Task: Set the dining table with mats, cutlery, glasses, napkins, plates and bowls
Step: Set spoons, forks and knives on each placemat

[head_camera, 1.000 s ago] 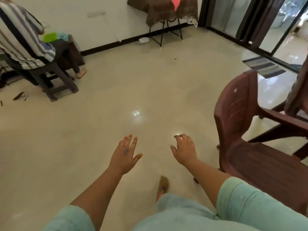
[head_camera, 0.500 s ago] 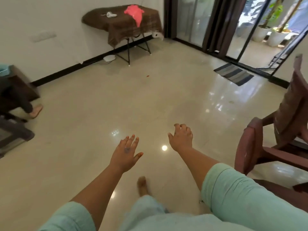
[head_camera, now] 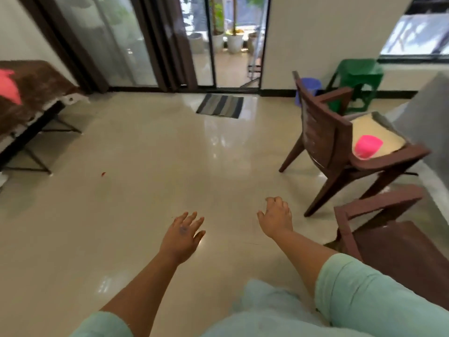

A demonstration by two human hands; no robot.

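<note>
1. Dining table, grey-topped (head_camera: 435,110), was glimpsed only at the far right edge.
2. Brown plastic chair (head_camera: 340,142) beside it carried a cream mat and pink bowl (head_camera: 368,145); these should probably be fetched first.
3. Left hand (head_camera: 182,235) and right hand (head_camera: 275,220) were held empty, fingers loosely spread.

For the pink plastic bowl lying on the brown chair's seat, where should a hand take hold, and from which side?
Probably the pink plastic bowl is best taken at its rounded rim edge from above and the front, since the brown chair has its backrest and armrests around the seat. Both the left hand and right hand hold nothing.
</note>
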